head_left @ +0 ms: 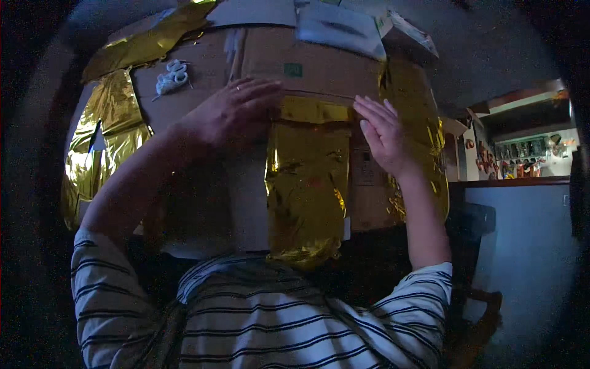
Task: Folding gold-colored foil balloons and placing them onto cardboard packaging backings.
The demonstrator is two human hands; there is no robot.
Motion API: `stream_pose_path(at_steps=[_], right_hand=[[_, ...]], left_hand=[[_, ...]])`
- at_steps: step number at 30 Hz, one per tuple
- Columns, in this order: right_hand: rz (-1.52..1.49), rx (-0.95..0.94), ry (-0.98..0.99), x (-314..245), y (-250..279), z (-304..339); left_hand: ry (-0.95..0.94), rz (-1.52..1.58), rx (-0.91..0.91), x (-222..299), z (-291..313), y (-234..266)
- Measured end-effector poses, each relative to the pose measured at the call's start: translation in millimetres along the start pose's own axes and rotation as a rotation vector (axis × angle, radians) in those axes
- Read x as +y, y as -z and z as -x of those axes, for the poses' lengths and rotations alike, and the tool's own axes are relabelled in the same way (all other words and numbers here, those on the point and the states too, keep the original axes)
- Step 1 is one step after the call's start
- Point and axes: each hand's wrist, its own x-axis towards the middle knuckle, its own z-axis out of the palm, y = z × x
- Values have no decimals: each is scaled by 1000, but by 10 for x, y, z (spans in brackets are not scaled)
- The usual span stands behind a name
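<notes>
A strip of shiny gold foil [307, 178] hangs down the front of a large brown cardboard surface [270, 52], its top part folded over the cardboard's edge. My left hand [236, 111], with a ring on one finger, reaches in from the left, fingers stretched toward the strip's upper left corner. On the other side my right hand [382, 132] is raised with fingers extended, by the upper right corner. Neither hand grips anything that I can see. Whether the fingertips touch the foil, I cannot tell.
More gold foil [109, 123] drapes the left side, and another wide piece [418, 123] covers the right. A small white tangled bundle [173, 76] lies on the cardboard. White sheets [341, 27] lie at the back. Beyond, at right, stand a pale cabinet [522, 258] and a lit shelf [522, 154].
</notes>
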Motion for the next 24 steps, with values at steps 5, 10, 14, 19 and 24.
stream_pose_path(at_steps=[5,10,14,19,24], right_hand=[[1,-3,20,-81,-105,-94],[120,-67,50,-55,-190,-53],[164,-114,46,-68,-181,-28],[278,-180,67,-45,-180,23],[297,-201,79,-37,-187,61]], left_hand=[[85,180,59,-110,-11,26],[-40,92,98,-129,69,-171],[-97,-13,85,-190,93,-218],[-37,-177,-93,-139,139,-234],[-74,-187,-102,-109,199,-196]])
